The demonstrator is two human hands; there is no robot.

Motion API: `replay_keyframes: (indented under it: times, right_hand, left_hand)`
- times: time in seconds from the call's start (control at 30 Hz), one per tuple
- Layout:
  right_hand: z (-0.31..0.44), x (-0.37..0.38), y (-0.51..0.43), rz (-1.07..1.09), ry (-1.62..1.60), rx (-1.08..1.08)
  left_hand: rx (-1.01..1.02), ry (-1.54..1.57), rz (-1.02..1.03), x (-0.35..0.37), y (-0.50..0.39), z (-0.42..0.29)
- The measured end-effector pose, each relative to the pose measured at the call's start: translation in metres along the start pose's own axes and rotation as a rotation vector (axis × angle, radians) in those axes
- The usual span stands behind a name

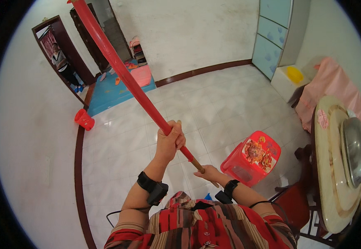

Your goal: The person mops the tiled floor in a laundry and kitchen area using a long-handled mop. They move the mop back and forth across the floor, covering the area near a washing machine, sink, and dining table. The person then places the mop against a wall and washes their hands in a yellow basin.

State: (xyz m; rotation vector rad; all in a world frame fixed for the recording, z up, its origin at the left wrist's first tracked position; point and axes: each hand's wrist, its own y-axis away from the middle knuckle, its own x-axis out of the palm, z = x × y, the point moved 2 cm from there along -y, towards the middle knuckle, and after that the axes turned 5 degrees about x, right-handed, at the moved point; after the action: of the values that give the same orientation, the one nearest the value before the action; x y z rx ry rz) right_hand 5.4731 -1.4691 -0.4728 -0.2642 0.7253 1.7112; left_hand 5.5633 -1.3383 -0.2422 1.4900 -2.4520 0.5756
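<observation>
A long red pole (pixel 123 73) slants from the top left of the view down to the space before my chest. Its lower end (pixel 196 165) is bare and tan, like bamboo or wood. My left hand (pixel 170 138) grips the red part with curled fingers. Lower down, my right hand (pixel 211 173) holds the bare tan end. The pole's far end runs to the upper edge of the picture, so what lies beyond is hidden. Both wrists carry black straps with small black boxes.
A red plastic stool (pixel 242 162) with a printed top stands right of my hands. A round table (pixel 326 186) bearing a lidded pan (pixel 356 152) is far right. A red bin (pixel 85 119) sits by the left wall. A person (pixel 61 63) stands in the doorway, near a blue mat (pixel 105 98).
</observation>
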Motion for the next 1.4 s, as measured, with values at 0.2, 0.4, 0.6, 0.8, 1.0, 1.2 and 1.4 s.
replay_keyframes:
  times: [0.2,0.4,0.6,0.8,1.0,1.2,1.4]
  right_hand:
    - [-0.015,-0.078,-0.118,-0.027,-0.032,0.026]
    - [-0.001,-0.180,-0.224,-0.129,-0.235,-0.017]
    - [0.069,-0.318,-0.306,-0.462,-0.263,-0.228]
    - [0.088,-0.430,-0.405,-0.665,-0.032,-0.507]
    - [0.083,-0.523,-0.516,-0.622,-0.027,-0.519]
    - [0.065,-0.597,-0.597,-0.545,-0.045,-0.391]
    - [0.057,-0.663,-0.694,-0.590,-0.251,-0.254]
  left_hand:
    - [0.015,0.005,0.103,-0.022,-0.140,0.039]
    - [-0.008,-0.124,0.154,-0.046,-0.300,0.085]
    - [-0.016,-0.008,0.082,-0.048,-0.422,0.146]
    - [0.115,-0.030,0.008,-0.046,-0.530,0.238]
    - [0.279,-0.456,-0.035,-0.039,-0.651,0.287]
    - [0.361,-0.695,-0.098,-0.034,-0.752,0.326]
    - [0.048,-0.479,-0.056,-0.039,-0.852,0.384]
